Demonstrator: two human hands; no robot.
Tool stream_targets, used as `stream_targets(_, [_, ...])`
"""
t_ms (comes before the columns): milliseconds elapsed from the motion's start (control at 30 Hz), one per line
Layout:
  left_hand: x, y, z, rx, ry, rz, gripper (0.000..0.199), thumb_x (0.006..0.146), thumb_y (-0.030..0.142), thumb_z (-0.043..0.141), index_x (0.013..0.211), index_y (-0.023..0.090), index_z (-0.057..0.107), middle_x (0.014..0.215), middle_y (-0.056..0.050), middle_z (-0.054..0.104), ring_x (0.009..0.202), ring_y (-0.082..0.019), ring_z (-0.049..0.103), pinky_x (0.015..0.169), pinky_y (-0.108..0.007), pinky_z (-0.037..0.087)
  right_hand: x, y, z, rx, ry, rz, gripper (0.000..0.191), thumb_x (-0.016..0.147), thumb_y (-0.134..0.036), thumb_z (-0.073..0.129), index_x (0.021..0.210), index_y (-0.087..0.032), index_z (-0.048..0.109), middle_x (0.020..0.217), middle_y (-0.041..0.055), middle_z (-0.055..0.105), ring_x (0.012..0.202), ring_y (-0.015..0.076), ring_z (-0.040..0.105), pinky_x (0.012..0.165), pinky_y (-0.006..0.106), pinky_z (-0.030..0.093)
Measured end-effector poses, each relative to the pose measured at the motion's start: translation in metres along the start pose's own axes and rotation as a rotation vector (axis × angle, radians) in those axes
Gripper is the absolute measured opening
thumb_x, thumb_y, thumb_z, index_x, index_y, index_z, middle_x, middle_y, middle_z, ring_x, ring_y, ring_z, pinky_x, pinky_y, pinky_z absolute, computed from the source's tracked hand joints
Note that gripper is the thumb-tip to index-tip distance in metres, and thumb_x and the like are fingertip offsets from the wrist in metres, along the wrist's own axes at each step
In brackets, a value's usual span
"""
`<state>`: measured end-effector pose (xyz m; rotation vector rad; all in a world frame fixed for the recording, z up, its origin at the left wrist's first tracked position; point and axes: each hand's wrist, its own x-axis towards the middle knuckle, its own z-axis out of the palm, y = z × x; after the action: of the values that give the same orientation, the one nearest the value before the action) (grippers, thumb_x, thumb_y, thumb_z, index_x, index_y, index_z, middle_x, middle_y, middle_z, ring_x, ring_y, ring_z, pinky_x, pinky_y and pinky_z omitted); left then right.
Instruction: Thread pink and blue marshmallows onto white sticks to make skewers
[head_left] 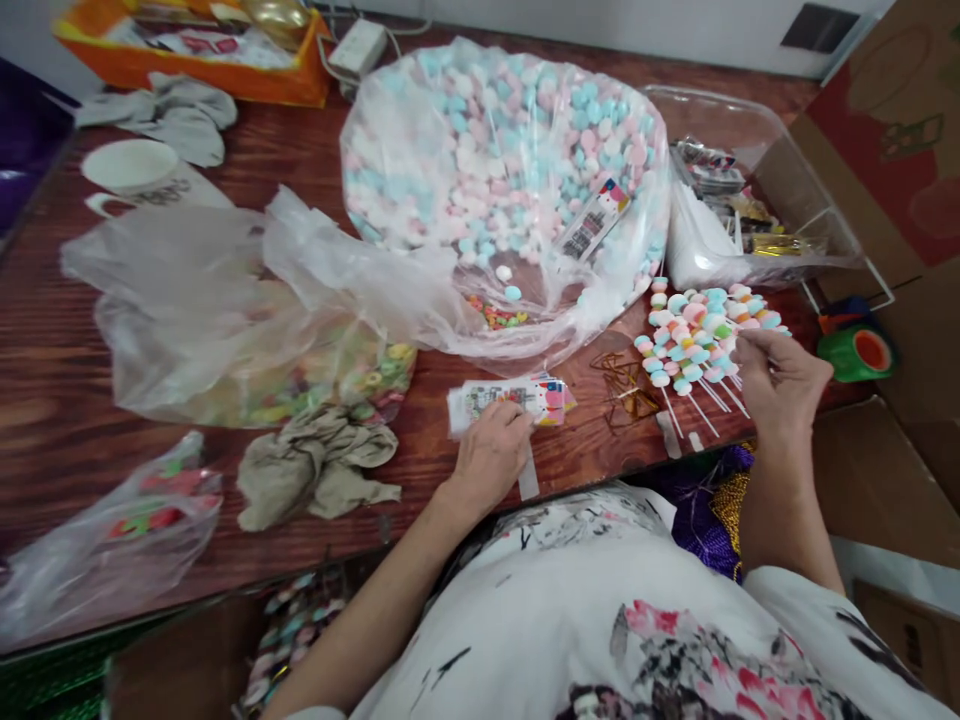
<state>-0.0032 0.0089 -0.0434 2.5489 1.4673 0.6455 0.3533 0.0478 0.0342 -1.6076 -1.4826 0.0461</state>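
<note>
My left hand (495, 450) rests on a small stack of printed plastic packets (551, 398) near the table's front edge, its fingers bent on top of them. My right hand (780, 375) is at the right side of a pile of candy skewers (694, 330) with pink, blue and white pieces on white sticks. Its thumb and fingertips are pinched together; what is between them is too small to make out. Between the hands lie golden twist ties (626, 390). A large clear bag of pastel candies (510, 150) stands behind, with one printed packet (592, 220) on it.
Left are a bag of coloured rings (330, 370), crumpled gloves (315, 465), a small plastic bag (142, 520), and a white cup (131, 168). An orange box (195, 75) is at back left. A clear bin (810, 220) and green tape (855, 353) lie right.
</note>
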Motion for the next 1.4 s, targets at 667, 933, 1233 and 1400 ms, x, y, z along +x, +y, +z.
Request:
stream_targets(667, [0.002,-0.024,-0.006,-0.491,0.070,-0.120,0.012,0.086,0.021,0.059,0.082,0.018,0.070,0.081,-0.004,0.070,0.074,-0.014,0.064,0.070,-0.026,0.051,-0.047,-0.091,0.030,0.307,-0.682,-0.283,0.013,0.090,-0.016,0.055,0.088,-0.021,0.067,0.081,0.0027,0.070,0.075,0.0149,0.064,0.068,0.028,0.049])
stream_targets(933, [0.001,-0.028,-0.003,-0.517,0.096,-0.126,0.012,0.086,0.021,0.060,0.082,0.018,0.071,0.080,-0.003,0.070,0.073,-0.013,0.064,0.070,-0.026,0.052,-0.049,-0.098,0.021,0.612,-0.350,0.025,0.006,0.083,-0.021,0.066,0.084,-0.024,0.071,0.079,0.0015,0.072,0.069,0.0171,0.067,0.068,0.033,0.055])
stream_targets(1233, [0.000,-0.028,0.000,-0.546,0.107,-0.115,0.014,0.088,0.022,0.060,0.082,0.019,0.072,0.079,-0.003,0.068,0.072,-0.013,0.064,0.067,-0.025,0.052,-0.075,-0.103,0.052,0.688,-0.215,0.110,0.008,0.082,-0.018,0.067,0.085,-0.024,0.070,0.078,0.0001,0.073,0.063,0.0144,0.066,0.060,0.029,0.055])
stream_targets(1400, [-0.003,-0.029,0.005,-0.476,0.107,-0.052,0.016,0.089,0.022,0.057,0.084,0.018,0.072,0.081,-0.005,0.068,0.075,-0.014,0.063,0.069,-0.028,0.052,-0.084,-0.104,0.062,0.746,-0.181,0.143,0.005,0.081,-0.020,0.067,0.084,-0.024,0.068,0.082,0.0012,0.074,0.060,0.0142,0.064,0.057,0.030,0.054])
